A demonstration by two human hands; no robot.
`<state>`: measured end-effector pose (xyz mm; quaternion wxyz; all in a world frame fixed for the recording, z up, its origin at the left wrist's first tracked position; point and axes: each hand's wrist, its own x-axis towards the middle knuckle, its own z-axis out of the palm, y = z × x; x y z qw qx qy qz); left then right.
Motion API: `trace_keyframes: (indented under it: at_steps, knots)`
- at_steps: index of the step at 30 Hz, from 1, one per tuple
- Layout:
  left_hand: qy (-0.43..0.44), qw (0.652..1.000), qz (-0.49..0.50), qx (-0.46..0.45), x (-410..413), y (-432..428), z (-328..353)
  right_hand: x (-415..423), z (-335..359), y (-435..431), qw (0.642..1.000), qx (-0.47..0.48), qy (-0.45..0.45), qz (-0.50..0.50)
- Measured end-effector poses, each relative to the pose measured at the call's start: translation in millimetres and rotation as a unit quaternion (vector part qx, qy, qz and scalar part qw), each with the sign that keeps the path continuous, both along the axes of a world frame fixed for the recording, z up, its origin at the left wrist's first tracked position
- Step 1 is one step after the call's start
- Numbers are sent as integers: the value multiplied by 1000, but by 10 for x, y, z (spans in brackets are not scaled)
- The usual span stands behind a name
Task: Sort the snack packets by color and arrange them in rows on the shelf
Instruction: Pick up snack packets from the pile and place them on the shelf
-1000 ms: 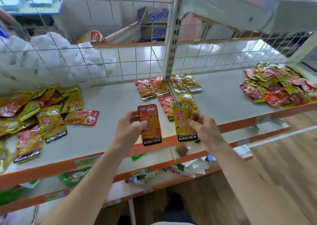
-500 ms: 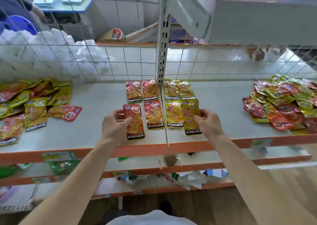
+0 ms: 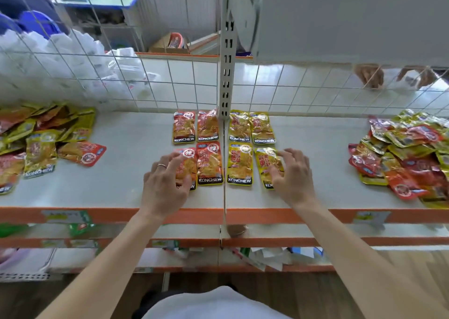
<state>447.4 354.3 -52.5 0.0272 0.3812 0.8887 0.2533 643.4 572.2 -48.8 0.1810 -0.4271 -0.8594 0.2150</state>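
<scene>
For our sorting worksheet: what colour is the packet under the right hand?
Yellow packet, clearest in head view.

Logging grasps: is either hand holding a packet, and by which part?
Neither seems to grip. The left hand rests on the red packet, lower left; the right hand on the yellow packet, lower right. Both lie flat.

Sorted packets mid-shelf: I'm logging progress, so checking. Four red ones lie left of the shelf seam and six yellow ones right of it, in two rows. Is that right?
Not quite: the head view shows four yellow packets right of the seam, not six. The four red packets left of it and the two rows are as you say.
</scene>
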Motion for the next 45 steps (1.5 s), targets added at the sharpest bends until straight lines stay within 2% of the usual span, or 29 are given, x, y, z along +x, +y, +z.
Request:
trace_keyframes:
  at_steps: [3, 5, 16, 22, 28, 32, 35, 45]
  knots:
    - [4, 998, -24, -55, 13, -22, -36, 30, -88, -36, 994, 17, -36, 101]
    - [6, 997, -19, -68, 22, -3, -40, 26, -109, -35, 991, 11, -47, 126]
    - [5, 997, -15, -81, -39, 81, -78, -38, -135, -27, 989, 51, -89, 105]
    - [16, 999, -10, -48, -71, 212, 25, -87, -119, 38, 991, 56, -62, 102]
    - [20, 987, -56, -150, -248, 850, 205, -591, 77, 208, 976, 52, -146, 156]
    - [83, 965, -97, -231, -338, 1163, 165, -902, 143, 206, 960, 38, -203, 189]
    - [69, 952, -115, -277, -433, 1230, 93, -1009, 127, 227, 948, 21, -242, 204]
    - [43, 946, -163, -278, -548, 1143, 60, -1019, 58, 306, 942, 24, -242, 229]
